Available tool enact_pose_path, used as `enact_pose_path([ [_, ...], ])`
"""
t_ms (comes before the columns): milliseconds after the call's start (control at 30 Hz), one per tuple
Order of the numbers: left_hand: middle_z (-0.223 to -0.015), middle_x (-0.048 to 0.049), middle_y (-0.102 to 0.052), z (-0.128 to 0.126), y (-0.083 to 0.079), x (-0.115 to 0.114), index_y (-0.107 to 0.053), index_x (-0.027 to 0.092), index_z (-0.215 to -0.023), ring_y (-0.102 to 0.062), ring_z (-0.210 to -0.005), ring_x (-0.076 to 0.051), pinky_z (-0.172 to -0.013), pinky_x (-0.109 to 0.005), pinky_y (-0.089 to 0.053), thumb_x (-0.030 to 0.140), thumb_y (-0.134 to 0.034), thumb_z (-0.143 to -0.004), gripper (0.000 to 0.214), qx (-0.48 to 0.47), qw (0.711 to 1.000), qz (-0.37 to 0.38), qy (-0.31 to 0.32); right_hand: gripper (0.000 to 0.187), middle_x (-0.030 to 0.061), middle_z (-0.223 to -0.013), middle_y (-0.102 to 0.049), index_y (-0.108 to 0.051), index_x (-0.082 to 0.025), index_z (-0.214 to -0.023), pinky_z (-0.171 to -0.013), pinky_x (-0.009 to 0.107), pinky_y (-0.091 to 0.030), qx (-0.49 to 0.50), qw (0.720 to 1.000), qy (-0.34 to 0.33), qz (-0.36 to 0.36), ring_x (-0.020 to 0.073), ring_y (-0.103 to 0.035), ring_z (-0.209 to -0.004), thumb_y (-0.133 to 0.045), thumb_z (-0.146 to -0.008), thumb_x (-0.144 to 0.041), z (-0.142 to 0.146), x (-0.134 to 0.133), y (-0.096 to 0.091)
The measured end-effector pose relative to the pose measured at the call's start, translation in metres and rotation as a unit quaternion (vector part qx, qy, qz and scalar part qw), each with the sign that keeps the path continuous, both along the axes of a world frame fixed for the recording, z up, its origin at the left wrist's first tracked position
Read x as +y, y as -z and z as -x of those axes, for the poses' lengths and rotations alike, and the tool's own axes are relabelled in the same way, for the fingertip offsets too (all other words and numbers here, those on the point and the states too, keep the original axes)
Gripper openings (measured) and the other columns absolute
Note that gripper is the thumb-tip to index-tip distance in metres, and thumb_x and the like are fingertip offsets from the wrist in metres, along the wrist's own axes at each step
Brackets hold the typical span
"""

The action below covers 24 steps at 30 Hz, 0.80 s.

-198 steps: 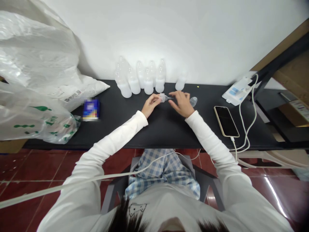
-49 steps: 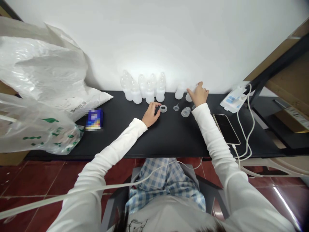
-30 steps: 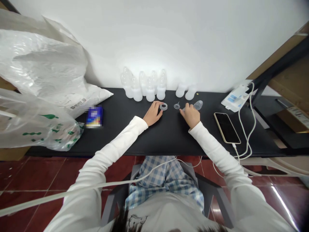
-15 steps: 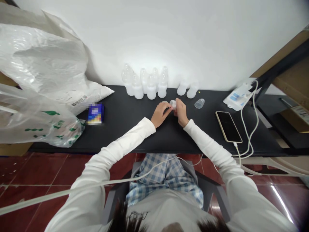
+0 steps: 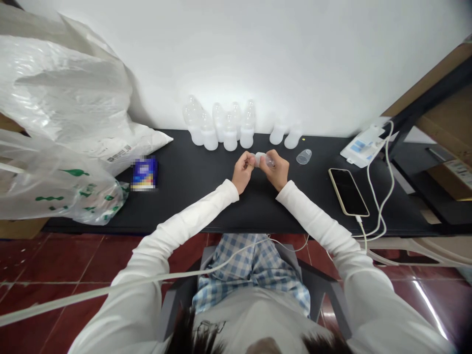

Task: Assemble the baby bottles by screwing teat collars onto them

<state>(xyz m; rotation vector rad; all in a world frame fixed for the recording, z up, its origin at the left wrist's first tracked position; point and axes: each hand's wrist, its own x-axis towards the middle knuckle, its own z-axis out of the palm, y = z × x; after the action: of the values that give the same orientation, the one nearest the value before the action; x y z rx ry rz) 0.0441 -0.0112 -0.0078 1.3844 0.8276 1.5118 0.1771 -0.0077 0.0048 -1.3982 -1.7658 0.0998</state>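
Left hand point(image 5: 242, 172): since the previous frame, its extended fingers have curled into a pinch, closed on the left end of a translucent bottle collar point(image 5: 260, 158).
Right hand point(image 5: 277, 170): fingers bent shut around the collar's other side, a clear part point(image 5: 270, 161) showing among them.
Collar position: between both hands, above the black table point(image 5: 254, 211).
Clear cap point(image 5: 304, 157): lying just beyond the right hand.
Capped bottles point(image 5: 230, 139): clustered upright by the wall point(image 5: 236, 49).

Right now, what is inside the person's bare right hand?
The right hand grips a small, translucent plastic piece, partly visible toward the left hand. What the grip covers cannot be seen.
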Motion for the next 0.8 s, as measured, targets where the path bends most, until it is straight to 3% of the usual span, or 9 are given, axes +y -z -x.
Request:
enact_pose_path([
  [133, -0.066, 0.0037, -0.045, 0.005, 0.001, 0.01, -0.043, 0.02, -0.069, -0.043, -0.065, -0.01, -0.067, -0.026, -0.042, 0.072, -0.066, -0.078, 0.057, -0.047, 0.997, 0.045, 0.044, 0.045, 0.0075, -0.08, -0.066, -0.068, -0.021, -0.096, -0.079, 0.034, -0.05, -0.182, 0.981, -0.063, -0.021, 0.0211, -0.061, -0.076, -0.05, -0.093, -0.062, -0.017, 0.011, -0.008],
  [233, -0.064, 0.0042, -0.043, 0.009, 0.001, 0.016, -0.042, 0.02, -0.066, -0.041, -0.063, -0.01, -0.065, -0.026, -0.042, 0.072, -0.071, -0.072, 0.06, -0.047, 0.996, 0.064, 0.048, 0.043, 0.0111, -0.098, -0.07, -0.068, -0.022, -0.115, -0.088, 0.037, -0.052, -0.262, 0.955, -0.136, -0.029, 0.0231, -0.066, -0.091, -0.05, -0.096, -0.056, -0.025, 0.015, -0.011],
  [333, -0.062, 0.0039, -0.044, 0.013, 0.001, 0.017, -0.043, 0.02, -0.065, -0.042, -0.063, -0.011, -0.066, -0.026, -0.045, 0.072, -0.072, -0.072, 0.06, -0.03, 0.996, 0.072, 0.045, 0.034, 0.012, -0.123, -0.069, -0.066, -0.026, -0.123, -0.1, 0.04, -0.053, -0.277, 0.942, -0.186, -0.045, 0.0246, -0.064, -0.118, -0.053, -0.098, -0.046, -0.032, 0.016, -0.01],
  [467, -0.061, 0.0038, -0.046, 0.016, 0.0, 0.018, -0.043, 0.02, -0.063, -0.044, -0.062, -0.011, -0.065, -0.027, -0.045, 0.069, -0.071, -0.075, 0.057, -0.02, 0.995, 0.082, 0.047, 0.031, 0.0081, -0.14, -0.063, -0.065, -0.029, -0.126, -0.109, 0.044, -0.052, -0.266, 0.929, -0.254, -0.046, 0.0223, -0.05, -0.142, -0.046, -0.102, -0.023, -0.04, 0.016, -0.009],
  [533, -0.06, 0.0042, -0.046, 0.017, 0.001, 0.018, -0.044, 0.02, -0.063, -0.043, -0.06, -0.01, -0.063, -0.026, -0.044, 0.065, -0.073, -0.075, 0.056, -0.027, 0.994, 0.089, 0.057, 0.04, 0.0066, -0.146, -0.058, -0.064, -0.028, -0.127, -0.112, 0.045, -0.051, -0.265, 0.914, -0.305, -0.047, 0.0193, -0.044, -0.146, -0.036, -0.103, -0.014, -0.043, 0.014, -0.011],
  [633, -0.059, 0.0049, -0.046, 0.019, 0.005, 0.02, -0.049, 0.018, -0.064, -0.043, -0.057, -0.009, -0.06, -0.024, -0.041, 0.058, -0.076, -0.075, 0.049, -0.036, 0.99, 0.112, 0.078, 0.041, 0.0066, -0.151, -0.054, -0.067, -0.024, -0.122, -0.118, 0.042, -0.047, -0.276, 0.886, -0.37, -0.044, 0.0166, -0.04, -0.148, -0.032, -0.104, -0.015, -0.042, 0.008, -0.016],
  [700, -0.057, 0.0051, -0.046, 0.022, 0.008, 0.023, -0.052, 0.018, -0.063, -0.042, -0.055, -0.008, -0.057, -0.023, -0.04, 0.054, -0.077, -0.076, 0.046, -0.032, 0.987, 0.129, 0.088, 0.037, 0.0059, -0.149, -0.057, -0.068, -0.025, -0.116, -0.121, 0.042, -0.044, -0.287, 0.874, -0.391, -0.037, 0.0162, -0.041, -0.148, -0.034, -0.105, -0.019, -0.041, 0.004, -0.017],
  [800, -0.053, 0.0056, -0.044, 0.029, 0.012, 0.029, -0.049, 0.018, -0.058, -0.041, -0.052, -0.007, -0.053, -0.022, -0.037, 0.051, -0.077, -0.078, 0.048, -0.027, 0.987, 0.147, 0.052, 0.033, 0.0036, -0.142, -0.063, -0.07, -0.026, -0.108, -0.122, 0.046, -0.043, -0.295, 0.862, -0.411, -0.038, 0.0165, -0.048, -0.143, -0.037, -0.104, -0.021, -0.048, 0.0, -0.014],
])
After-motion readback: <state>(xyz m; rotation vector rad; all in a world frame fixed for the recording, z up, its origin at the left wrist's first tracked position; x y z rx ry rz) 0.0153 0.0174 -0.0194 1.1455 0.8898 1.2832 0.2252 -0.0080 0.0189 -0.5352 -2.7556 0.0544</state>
